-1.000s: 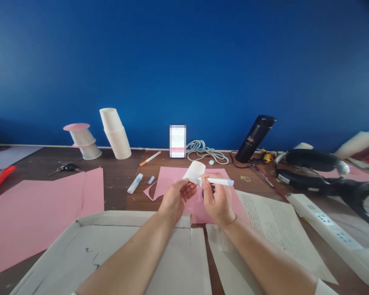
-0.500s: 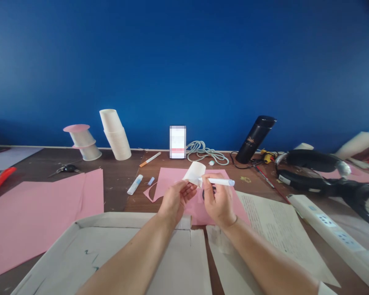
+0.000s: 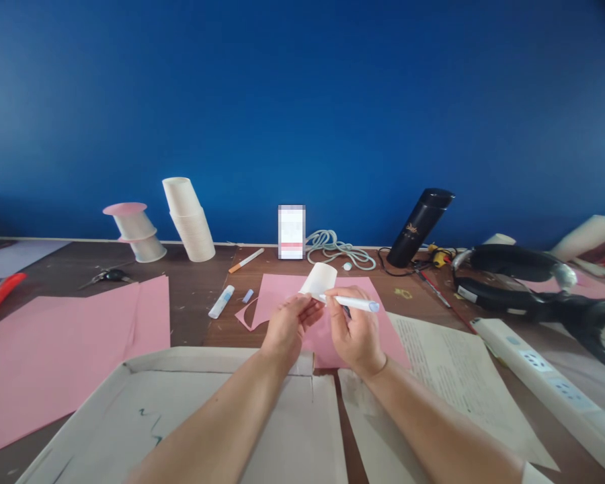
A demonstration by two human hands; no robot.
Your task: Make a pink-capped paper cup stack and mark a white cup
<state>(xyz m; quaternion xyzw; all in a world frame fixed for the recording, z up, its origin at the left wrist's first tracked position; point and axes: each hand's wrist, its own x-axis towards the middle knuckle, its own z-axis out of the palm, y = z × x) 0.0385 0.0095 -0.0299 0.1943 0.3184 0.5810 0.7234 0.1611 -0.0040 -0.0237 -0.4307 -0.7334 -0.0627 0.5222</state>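
My left hand (image 3: 291,324) is closed on a white paper cup (image 3: 321,279), which is tilted above a pink sheet (image 3: 278,290). My right hand (image 3: 355,333) grips a white marker pen (image 3: 357,304), its tip at the cup's near side. Whether the tip touches the cup, I cannot tell. The pink sheet lies under both hands and has a curved cut at its left edge. Left of it are a small blue cap (image 3: 247,296) and a white and light-blue stick (image 3: 222,302), perhaps glue or correction fluid.
At the back stand stacked paper cups (image 3: 189,222), cups with pink discs (image 3: 142,225), a phone (image 3: 292,232) and a black flask (image 3: 419,227). A power strip (image 3: 539,383) and headphones (image 3: 514,282) are on the right. A shallow white box (image 3: 196,403) lies in front.
My right hand has shifted slightly left with the marker, whose tip now sits a little further left along the cup. The left hand and cup have hardly moved.
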